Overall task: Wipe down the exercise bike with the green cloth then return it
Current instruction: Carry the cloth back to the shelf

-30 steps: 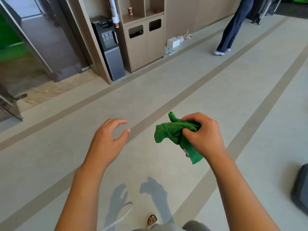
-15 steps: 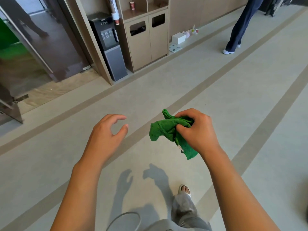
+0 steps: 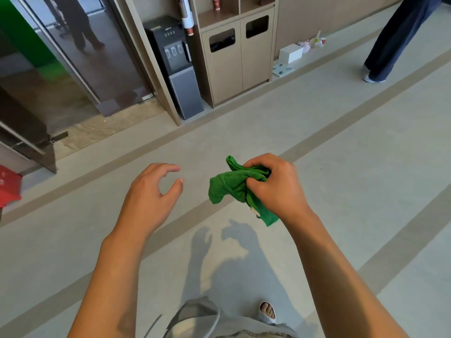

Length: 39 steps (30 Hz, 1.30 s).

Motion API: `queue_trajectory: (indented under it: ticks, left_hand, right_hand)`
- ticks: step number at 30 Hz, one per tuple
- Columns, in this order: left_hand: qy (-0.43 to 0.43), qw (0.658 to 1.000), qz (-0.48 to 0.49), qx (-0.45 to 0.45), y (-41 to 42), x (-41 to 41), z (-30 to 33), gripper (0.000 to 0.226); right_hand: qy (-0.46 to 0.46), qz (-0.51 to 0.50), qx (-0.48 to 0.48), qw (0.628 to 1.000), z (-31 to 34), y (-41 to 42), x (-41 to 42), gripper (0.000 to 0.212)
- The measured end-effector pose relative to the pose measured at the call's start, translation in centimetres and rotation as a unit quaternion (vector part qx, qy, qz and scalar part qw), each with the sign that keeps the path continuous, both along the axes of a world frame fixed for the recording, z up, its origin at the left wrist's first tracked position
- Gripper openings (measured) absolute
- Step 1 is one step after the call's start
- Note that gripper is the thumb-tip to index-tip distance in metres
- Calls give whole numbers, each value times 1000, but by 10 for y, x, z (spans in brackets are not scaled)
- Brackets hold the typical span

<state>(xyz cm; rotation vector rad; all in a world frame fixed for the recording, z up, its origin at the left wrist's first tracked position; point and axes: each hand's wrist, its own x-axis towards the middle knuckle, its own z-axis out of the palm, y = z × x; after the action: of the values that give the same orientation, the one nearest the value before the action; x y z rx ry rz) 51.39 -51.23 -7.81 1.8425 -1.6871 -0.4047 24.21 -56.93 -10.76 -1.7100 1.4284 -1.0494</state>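
Observation:
A crumpled green cloth (image 3: 231,189) hangs bunched in front of me, gripped by my right hand (image 3: 275,186) at about waist height over the floor. To the left of it, a short gap away, my left hand (image 3: 151,193) is held out with its fingers curled apart and nothing in it. No exercise bike shows in the head view.
A black water dispenser (image 3: 175,64) and a wooden bin cabinet (image 3: 239,57) stand against the far wall. Glass doors (image 3: 61,69) are at the left, a red object (image 3: 8,186) at the left edge. A person's legs (image 3: 395,37) stand far right.
The view has shifted forward and left across the floor; the cabinet and dispenser are closer. Both hands keep the same pose, the right one still holding the cloth.

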Motion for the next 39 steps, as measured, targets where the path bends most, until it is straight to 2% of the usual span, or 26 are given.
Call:
queue_trajectory:
  ticks: [7, 14, 26, 32, 39]
  left_hand:
    - [-17, 999, 27, 3, -53, 2, 0, 26]
    - [-16, 1000, 9, 5, -134, 15, -9, 27]
    - [-1, 1000, 17, 9, -308, 99, -4, 24]
    - [4, 1000, -8, 17, -374, 148, -10, 26]
    - [42, 999, -11, 22, -431, 172, -20, 26]
  right_hand:
    - [-14, 32, 29, 999, -1, -66, 4, 30]
    - [1, 33, 29, 999, -7, -135, 19, 28]
    - [25, 20, 40, 999, 2, -284, 110, 29]
    - [26, 4, 35, 999, -2, -349, 159, 30]
    - [31, 5, 41, 999, -2, -410, 177, 31]
